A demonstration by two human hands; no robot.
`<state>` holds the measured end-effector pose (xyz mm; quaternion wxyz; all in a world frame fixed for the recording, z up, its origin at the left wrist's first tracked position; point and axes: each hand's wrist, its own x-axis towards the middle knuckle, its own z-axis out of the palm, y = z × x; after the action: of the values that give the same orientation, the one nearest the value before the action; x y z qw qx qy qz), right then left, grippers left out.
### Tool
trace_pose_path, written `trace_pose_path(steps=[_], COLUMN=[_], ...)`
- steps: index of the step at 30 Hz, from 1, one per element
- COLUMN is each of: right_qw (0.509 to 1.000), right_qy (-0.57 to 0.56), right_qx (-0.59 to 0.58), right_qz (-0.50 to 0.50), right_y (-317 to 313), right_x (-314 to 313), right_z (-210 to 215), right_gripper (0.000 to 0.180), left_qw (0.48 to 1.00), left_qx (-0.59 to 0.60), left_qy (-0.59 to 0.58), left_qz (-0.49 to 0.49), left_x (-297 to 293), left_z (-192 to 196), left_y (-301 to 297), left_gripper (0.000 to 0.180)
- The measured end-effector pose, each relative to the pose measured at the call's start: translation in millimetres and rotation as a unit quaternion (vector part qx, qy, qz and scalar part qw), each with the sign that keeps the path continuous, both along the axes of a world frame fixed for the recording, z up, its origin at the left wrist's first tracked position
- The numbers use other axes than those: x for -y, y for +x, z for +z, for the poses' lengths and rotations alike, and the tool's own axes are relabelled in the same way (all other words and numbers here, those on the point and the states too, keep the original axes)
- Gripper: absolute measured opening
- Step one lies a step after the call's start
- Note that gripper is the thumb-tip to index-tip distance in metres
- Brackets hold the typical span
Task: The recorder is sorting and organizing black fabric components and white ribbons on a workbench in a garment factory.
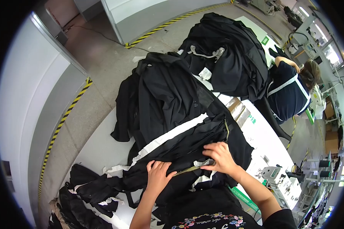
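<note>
A heap of black garments lies on the pale table in front of me. My left hand rests on the black cloth near the table's front, its fingers on the fabric and its thumb apart, beside a thin yellowish strip. To its right, my right hand is on the same cloth. Its fingers are bent and spread from the thumb, which lies by a crumpled white strip. Between the hands runs the yellowish strip, along an edge of the cloth. Beyond them, a long white band crosses the cloth diagonally.
Another black pile stands farther back. Smaller black pieces with white edging lie at the near left. A white sewing machine is at the right. At the far right, a co-worker sits bent forward. Yellow-black tape edges the walls.
</note>
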<state>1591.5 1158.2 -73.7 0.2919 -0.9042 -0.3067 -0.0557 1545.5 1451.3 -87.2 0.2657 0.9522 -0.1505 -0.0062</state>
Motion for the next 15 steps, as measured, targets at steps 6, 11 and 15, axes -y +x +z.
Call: trace_pose_path(steps=[6,11,15], right_qw=[0.987,0.993,0.969], right_qy=[-0.109,0.066,0.097], right_qx=[0.059,-0.101,-0.225], right_qz=[0.103,0.009,-0.031], right_y=[-23,-20,-35], right_x=[-37,-42,-43], right_z=[-5,7,6], right_gripper=[0.018,0.016,0.013], left_qw=[0.999,0.999,0.996], left_qx=[0.008,0.022,0.087], left_qy=[0.033,0.024,0.018], left_qz=[-0.003,0.001,-0.001], left_x=[3,5,22], left_z=[-5,-6,8], left_y=[-6,-2,13], left_gripper=[0.04,0.047,0.071])
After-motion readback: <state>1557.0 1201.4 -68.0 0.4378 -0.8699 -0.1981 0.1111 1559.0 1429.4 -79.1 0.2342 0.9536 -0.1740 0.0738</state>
